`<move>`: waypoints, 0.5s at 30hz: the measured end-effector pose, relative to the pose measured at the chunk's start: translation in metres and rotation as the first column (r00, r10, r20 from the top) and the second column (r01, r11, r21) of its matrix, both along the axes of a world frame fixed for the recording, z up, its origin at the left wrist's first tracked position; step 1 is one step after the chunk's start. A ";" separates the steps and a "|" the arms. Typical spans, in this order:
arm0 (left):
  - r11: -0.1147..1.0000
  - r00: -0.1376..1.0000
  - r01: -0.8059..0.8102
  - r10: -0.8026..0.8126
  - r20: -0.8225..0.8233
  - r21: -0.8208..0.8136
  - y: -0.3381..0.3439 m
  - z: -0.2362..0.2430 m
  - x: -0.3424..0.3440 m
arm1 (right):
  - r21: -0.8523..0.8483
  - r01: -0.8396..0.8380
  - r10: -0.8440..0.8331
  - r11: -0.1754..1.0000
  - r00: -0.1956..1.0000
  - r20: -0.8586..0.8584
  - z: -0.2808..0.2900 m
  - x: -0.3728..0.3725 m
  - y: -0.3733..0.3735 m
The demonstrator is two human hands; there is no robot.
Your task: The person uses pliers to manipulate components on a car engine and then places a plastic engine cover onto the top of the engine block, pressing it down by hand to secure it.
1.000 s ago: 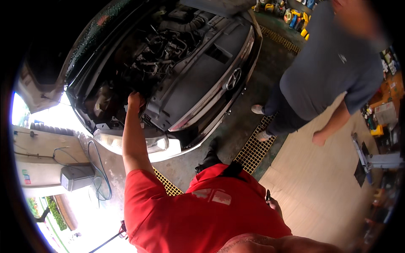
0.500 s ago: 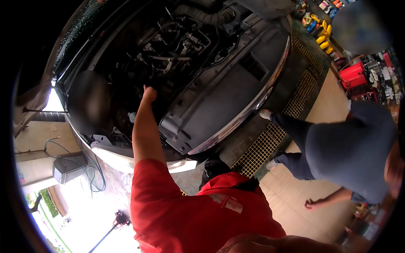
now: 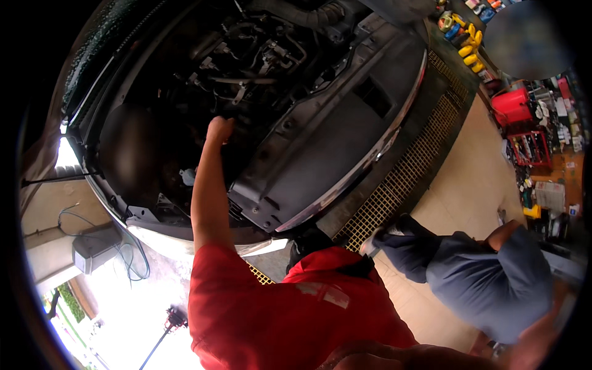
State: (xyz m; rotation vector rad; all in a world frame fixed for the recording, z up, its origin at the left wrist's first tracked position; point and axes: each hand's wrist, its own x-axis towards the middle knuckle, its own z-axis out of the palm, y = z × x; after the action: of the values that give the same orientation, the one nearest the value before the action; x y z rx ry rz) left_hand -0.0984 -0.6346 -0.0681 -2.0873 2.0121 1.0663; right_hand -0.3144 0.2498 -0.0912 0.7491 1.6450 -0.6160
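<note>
Floor [image 3: 475,185]: tan tiles on the right, w/ yellow metal grating [image 3: 401,179] running diagonally along the car's front edge. Car [image 3: 320,142] sits over the grating, hood up. Co-worker's shoe [image 3: 372,242] is on the grating's near end. Red tool cart [image 3: 524,129] and yellow containers [image 3: 468,43] stand at the far right edge.

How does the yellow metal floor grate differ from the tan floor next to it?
The yellow metal floor grate is an open mesh of small squares; the tan smooth floor is a solid, unbroken surface. The grate runs as a narrow strip along the car's dark front panel; the tan floor spreads wider, toward the red tool cart. Both lie flat at ground level.
</note>
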 end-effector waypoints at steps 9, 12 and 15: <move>0.615 0.291 -0.758 0.022 -0.957 -0.216 0.085 0.132 0.038 | 0.033 -0.015 0.014 0.999 1.000 0.016 0.016 0.011 0.005; 0.444 0.627 -0.678 -0.066 -0.777 -0.585 0.139 0.168 0.006 | 0.051 -0.044 0.042 0.998 0.998 0.038 0.017 0.012 0.006; 0.770 0.547 -0.248 -0.390 -0.741 -0.588 0.201 0.146 -0.053 | 0.066 -0.050 0.046 0.997 0.997 0.058 0.015 0.013 0.002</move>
State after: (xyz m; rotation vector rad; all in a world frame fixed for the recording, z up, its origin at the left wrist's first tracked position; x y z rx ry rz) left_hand -0.1510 -0.4340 0.0781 -1.7670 3.3214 1.8384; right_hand -0.3015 0.2520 -0.0766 0.7670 1.6337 -0.5025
